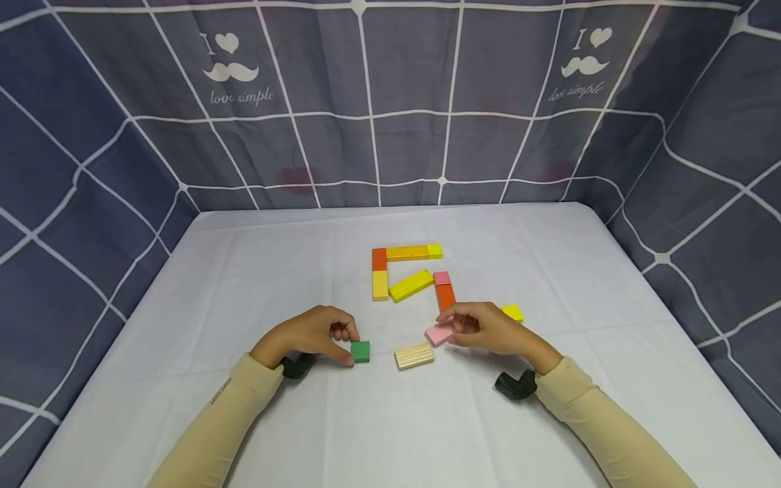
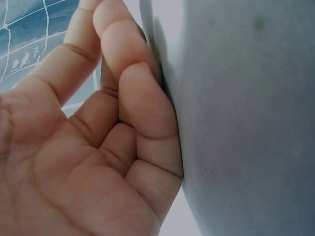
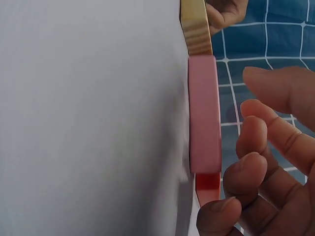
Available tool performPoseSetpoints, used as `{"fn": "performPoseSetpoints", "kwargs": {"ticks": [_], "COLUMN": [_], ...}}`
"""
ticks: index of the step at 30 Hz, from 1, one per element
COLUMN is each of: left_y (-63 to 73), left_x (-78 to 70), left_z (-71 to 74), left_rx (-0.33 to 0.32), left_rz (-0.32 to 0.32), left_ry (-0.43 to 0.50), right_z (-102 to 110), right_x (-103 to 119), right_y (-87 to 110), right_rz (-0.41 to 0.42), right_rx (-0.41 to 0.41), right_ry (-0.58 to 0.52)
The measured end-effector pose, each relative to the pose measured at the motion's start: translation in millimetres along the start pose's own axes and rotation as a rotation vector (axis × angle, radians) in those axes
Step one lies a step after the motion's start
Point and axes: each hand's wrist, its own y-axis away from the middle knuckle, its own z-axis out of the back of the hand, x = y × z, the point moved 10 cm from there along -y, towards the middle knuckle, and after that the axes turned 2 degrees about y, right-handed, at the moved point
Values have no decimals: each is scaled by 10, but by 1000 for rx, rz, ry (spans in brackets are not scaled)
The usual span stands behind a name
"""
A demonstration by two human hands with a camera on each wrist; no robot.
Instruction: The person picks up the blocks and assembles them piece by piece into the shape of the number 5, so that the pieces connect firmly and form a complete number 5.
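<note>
In the head view, my left hand (image 1: 317,332) pinches a small green block (image 1: 361,352) at its left side between thumb and index finger. The other fingers are curled under, and the left wrist view does not show the block. My right hand (image 1: 488,329) hovers at a pink block (image 1: 438,333) lying on the cloth. In the right wrist view its loosely bent fingers (image 3: 246,172) stand apart from that block. A ridged, wood-coloured block (image 1: 414,356) lies just left of the pink one. An orange-red block (image 1: 445,297) sits beyond it, partly behind the right fingers.
Farther back, an orange-red block (image 1: 379,259), a pale yellow block (image 1: 379,286), an amber block (image 1: 407,253) and a small yellow block (image 1: 434,251) form a corner. A slanted yellow block (image 1: 411,286) meets a small pink block (image 1: 442,278). Another yellow block (image 1: 512,313) lies behind the right hand.
</note>
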Motion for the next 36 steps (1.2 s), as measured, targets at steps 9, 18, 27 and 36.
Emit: {"fn": "performPoseSetpoints", "kwargs": {"ticks": [9, 18, 27, 36], "left_y": [2, -5, 2, 17], "left_x": [-9, -7, 12, -2], "left_z": [15, 29, 4, 4], "left_rx": [-4, -7, -7, -10], "left_rz": [-1, 7, -4, -7], "left_ry": [-10, -18, -5, -3], "right_z": [-148, -260, -387, -443], "right_x": [144, 231, 269, 301], "right_y": [-10, -25, -85, -127], "right_rz": [47, 81, 42, -1], "right_rx": [38, 59, 79, 84], "right_ry": [-4, -46, 30, 93]}}
